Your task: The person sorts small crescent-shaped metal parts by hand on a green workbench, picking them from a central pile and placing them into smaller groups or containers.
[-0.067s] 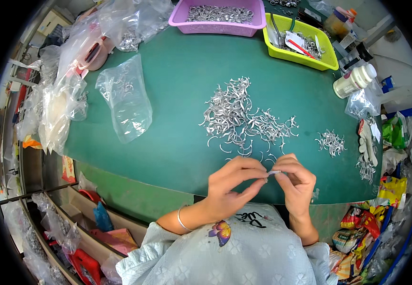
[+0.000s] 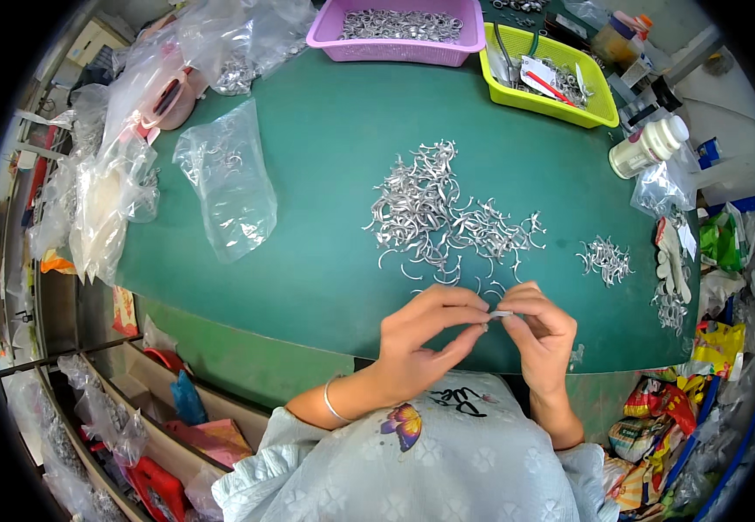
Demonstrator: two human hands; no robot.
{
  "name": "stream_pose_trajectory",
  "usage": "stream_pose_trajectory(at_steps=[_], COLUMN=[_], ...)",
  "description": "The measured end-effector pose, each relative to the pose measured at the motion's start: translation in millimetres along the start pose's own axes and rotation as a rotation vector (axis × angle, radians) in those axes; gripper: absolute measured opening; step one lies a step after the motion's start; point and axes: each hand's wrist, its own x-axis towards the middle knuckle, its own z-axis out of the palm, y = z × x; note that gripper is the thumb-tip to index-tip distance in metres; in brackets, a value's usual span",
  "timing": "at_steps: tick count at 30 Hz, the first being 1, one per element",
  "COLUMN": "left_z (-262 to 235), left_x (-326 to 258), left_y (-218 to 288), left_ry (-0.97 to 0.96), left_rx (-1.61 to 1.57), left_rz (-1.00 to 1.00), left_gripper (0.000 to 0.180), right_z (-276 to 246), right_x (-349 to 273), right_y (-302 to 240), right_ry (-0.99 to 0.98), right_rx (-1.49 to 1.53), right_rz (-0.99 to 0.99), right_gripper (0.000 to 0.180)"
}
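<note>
Pretty bright, even light from overhead, so barely any shadows on the dark green matte tabletop (image 2: 325, 270). The crumpled clear plastic bags (image 2: 221, 187) catch some white glare. Heavy fisheye bend toward the rim, black corners, and the edges go a bit soft.

Ahead of the fingers a green-topped table (image 2: 325, 165) spreads out under even bright light, its green front edge (image 2: 247, 352) dropping just left of and below them to open wooden shelving (image 2: 134, 409), with pale floor (image 2: 725, 113) far off to the upper right.
</note>
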Motion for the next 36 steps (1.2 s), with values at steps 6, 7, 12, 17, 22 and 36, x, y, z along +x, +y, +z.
stream_pose_trajectory(at_steps=[6,7,12,17,22,36], left_z=[-2.4,-6.6,-5.0,-0.9,4.3,5.1], left_x=[-4.2,-5.1,-6.0,-9.2,-7.5,1.7], left_y=[-24.5,-31.7,-42.7,-48.2,-54.8,-31.2], left_ry=[0.106,0.114,0.171,0.149,0.032,-0.023], left_rx=[-0.678,-0.774,-0.922,-0.910,-0.752,-0.772], left_rz=[-0.586,-0.678,-0.888,-0.858,-0.827,-0.741], left_gripper=[0.007,0.006,0.019,0.022,0.021,0.013], right_z=[-34.8,-38.2,-22.9,-18.5,-16.2,1.3], right_x=[10.9,12.8,25.9,25.1,15.7,6.6], right_y=[37.4,45.6,71.7,72.4,36.8,-1.4], right_ry=[0.255,0.248,0.179,0.155,0.043,0.055], right_rx=[-0.598,-0.658,-1.139,-1.099,-0.924,-0.443], right_rz=[0.093,0.067,-0.186,-0.223,-0.330,-0.208], right_gripper=[0.017,0.014,0.013,0.011,0.012,0.019])
